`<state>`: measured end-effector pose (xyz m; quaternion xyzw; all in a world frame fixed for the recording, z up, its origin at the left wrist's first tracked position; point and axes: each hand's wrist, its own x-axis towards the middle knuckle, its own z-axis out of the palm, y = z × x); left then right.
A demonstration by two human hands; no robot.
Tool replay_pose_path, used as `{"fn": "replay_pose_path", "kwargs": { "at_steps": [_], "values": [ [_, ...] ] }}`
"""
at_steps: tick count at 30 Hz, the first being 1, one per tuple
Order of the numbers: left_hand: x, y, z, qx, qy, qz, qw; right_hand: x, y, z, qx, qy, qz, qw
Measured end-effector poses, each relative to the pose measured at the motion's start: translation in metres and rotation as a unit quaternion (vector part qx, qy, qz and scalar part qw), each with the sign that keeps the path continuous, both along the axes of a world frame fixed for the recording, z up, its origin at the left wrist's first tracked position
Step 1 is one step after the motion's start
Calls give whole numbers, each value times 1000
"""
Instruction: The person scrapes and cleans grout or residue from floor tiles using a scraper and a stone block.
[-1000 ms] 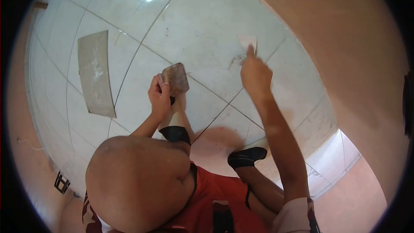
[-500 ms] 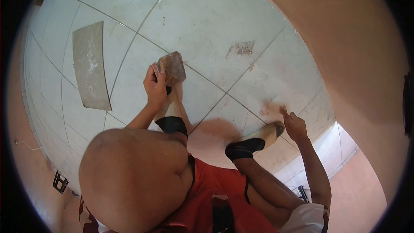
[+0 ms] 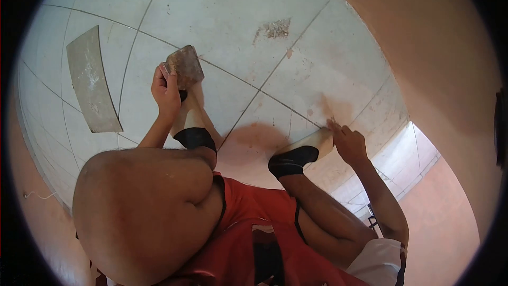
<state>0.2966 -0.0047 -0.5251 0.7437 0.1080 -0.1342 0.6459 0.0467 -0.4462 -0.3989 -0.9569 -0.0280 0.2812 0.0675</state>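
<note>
My left hand (image 3: 166,92) is closed on the edge of a squarish, brown-stained plate (image 3: 186,68), perhaps a wide scraper. It is held above the tiled floor, over my left foot. My right hand (image 3: 350,144) is closed at the right, beside and partly over the toe of my right sandal (image 3: 316,145). Something small and brownish shows at its fingertips, too blurred to name. Beyond that hand is a reddish-brown smear (image 3: 337,107) on the floor.
A thin grey rectangular panel (image 3: 94,82) lies on the floor (image 3: 222,16) at the left. A patch of rough grey debris (image 3: 278,28) is farther ahead. A beige wall (image 3: 423,37) curves along the right, and a white cord (image 3: 39,197) hangs at the far left.
The whole view has shifted, so floor, panel and left hand appear farther left and higher. My right hand now covers more of the sandal's toe. The left hand keeps its hold on the plate.
</note>
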Motion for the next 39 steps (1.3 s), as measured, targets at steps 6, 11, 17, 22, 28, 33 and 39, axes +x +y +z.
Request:
{"fn": "replay_pose_path", "kwargs": {
  "at_steps": [6,11,17,22,28,33,39],
  "values": [
    [3,-11,7,-6,-28,-1,1000,-44,7,-25,-27,2,-22,999],
    [1,-2,-3,-3,-24,-11,1000,-49,18,-25,-43,-9,-37,998],
    [0,-7,6,32,-2,-3,999,-47,17,-20,-66,12,-19,998],
    [-1,-7,1,35,-52,-3,998,-45,12,-28,-32,-32,-13,999],
    [1,-9,-6,20,-71,10,997,-45,5,-31,-35,-51,5,998],
    [2,-10,4,41,-22,-5,999,-25,19,-29,-12,-48,-23,999],
    [0,-12,5,30,-19,2,999,-58,-8,-37,-27,-16,-7,999]
  ]
}}
